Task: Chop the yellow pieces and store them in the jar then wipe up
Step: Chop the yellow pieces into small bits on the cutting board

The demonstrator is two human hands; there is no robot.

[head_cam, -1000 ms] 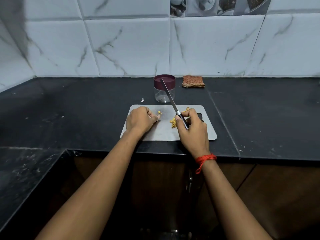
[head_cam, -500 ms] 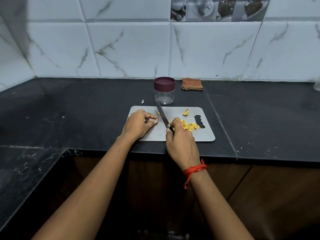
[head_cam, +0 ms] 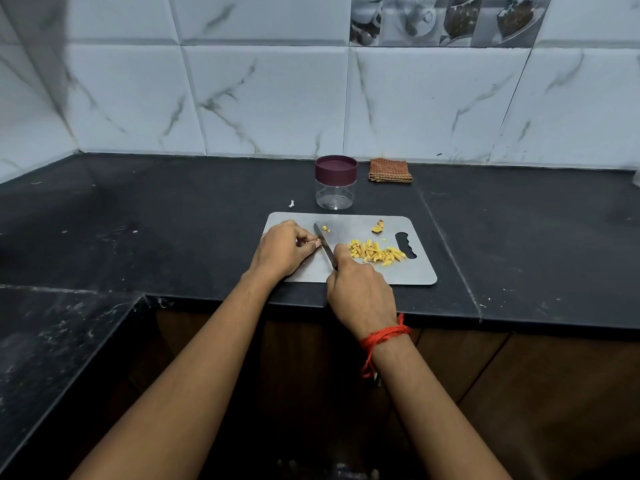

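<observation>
Pieces (head_cam: pixel 375 252), yellow and already cut into short sticks, are lying in a loose heap on the right half of the cutting board (head_cam: pixel 415 273). One bigger uncut chunk (head_cam: pixel 378 226) is sitting apart at the heap's 12 o'clock, taking the wall as 12.

The heap is lying at 3 o'clock from the knife (head_cam: pixel 323 242), just beside the right grip (head_cam: pixel 360 289), which is wrapping closed round the handle. The blade's long axis is running from 5 towards 11 o'clock, low on the board.

The left grip (head_cam: pixel 285 247) is curling at the blade's 9 o'clock, with its fingertips right against the blade. Whether they are pinning a piece is hidden. I judge that the next cut is turning on whatever is sitting between those fingertips and the edge, so the left grip is the nearer one.

The jar (head_cam: pixel 335 183), lid on, is standing on the desk (head_cam: pixel 519 237) at 12 o'clock off the board, with the folded cloth (head_cam: pixel 390 170) at its 3 o'clock.

A second ago the knife was raised, its tip over the jar. The right grip has since been shifting towards 9 o'clock, bringing the blade down beside the left fingertips and uncovering the heap.
</observation>
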